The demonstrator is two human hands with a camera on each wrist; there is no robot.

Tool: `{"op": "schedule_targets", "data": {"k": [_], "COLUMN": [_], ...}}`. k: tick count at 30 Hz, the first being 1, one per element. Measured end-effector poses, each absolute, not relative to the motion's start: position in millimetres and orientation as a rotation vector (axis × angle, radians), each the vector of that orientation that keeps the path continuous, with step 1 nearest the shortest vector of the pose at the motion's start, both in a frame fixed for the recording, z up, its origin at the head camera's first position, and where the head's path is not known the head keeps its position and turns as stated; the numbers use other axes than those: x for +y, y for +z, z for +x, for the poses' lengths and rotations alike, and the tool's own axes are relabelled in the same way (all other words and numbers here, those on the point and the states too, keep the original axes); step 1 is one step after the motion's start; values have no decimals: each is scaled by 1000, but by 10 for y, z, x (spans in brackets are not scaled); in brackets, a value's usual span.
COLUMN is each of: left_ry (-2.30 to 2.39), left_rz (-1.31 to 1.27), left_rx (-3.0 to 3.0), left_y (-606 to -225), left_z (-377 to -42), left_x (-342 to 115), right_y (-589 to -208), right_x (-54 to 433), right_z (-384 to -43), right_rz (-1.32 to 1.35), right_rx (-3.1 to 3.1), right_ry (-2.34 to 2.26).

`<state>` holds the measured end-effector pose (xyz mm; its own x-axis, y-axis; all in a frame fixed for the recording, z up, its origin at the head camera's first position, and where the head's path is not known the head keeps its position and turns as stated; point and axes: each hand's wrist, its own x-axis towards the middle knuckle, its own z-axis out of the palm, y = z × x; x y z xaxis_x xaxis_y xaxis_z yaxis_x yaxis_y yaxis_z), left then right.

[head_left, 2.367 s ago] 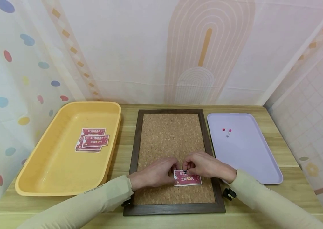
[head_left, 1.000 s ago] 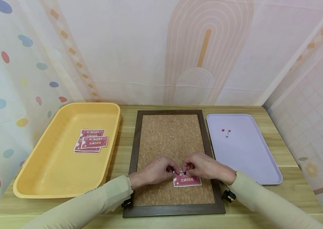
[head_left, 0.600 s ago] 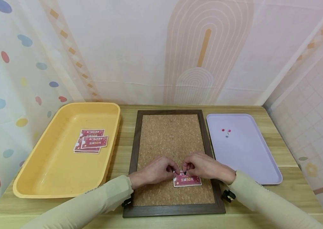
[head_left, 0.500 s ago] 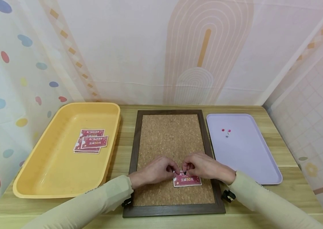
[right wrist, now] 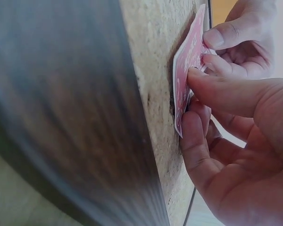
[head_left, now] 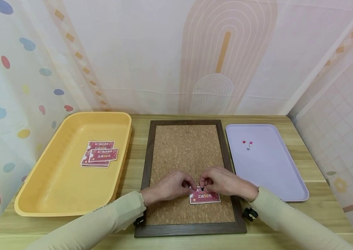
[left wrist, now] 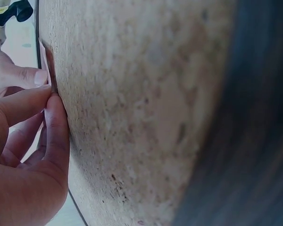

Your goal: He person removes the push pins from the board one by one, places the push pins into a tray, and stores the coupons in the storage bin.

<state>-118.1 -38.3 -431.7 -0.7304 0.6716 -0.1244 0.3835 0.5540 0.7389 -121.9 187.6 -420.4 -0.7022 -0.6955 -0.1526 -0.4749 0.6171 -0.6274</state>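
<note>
A red coupon (head_left: pixel 204 197) with white and yellow print lies over the lower part of a framed cork board (head_left: pixel 189 149). My left hand (head_left: pixel 173 185) pinches its upper left corner between thumb and index finger. Close beside it, my right hand (head_left: pixel 223 181) pinches a small dark push pin (head_left: pixel 202 189) at the coupon's top edge; the pin's point is hidden. In the right wrist view the coupon (right wrist: pixel 186 70) stands slightly bowed off the cork, my right thumb over its printed face. The left wrist view shows the coupon (left wrist: pixel 48 61) nearly edge-on.
To the left stands a deep yellow tray (head_left: pixel 67 187) holding several overlapping coupons (head_left: pixel 101 156). A shallow lilac tray (head_left: pixel 273 173) on the right carries a few small pins (head_left: pixel 248 144). The board's dark wooden frame (head_left: pixel 192 228) borders the cork, and curtains rise behind the table.
My left thumb has moved up from the coupon's left side to its upper left corner. The right hand has stayed at the top edge with the pin, and both hands now hold nearly still.
</note>
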Motion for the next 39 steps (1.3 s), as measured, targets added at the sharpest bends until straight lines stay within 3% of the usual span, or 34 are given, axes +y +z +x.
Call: {"op": "schedule_targets", "data": {"k": [39], "left_ry": [1075], "left_rz": [819], "left_rx": [2346], "left_y": [-4325], "left_z": [-1216], "left_x": [-426], "right_y": [-4224], "right_x": [1893], "right_z": [-1248], "right_rz": [-957], "right_rx": [2441], "right_ry": [-803]}}
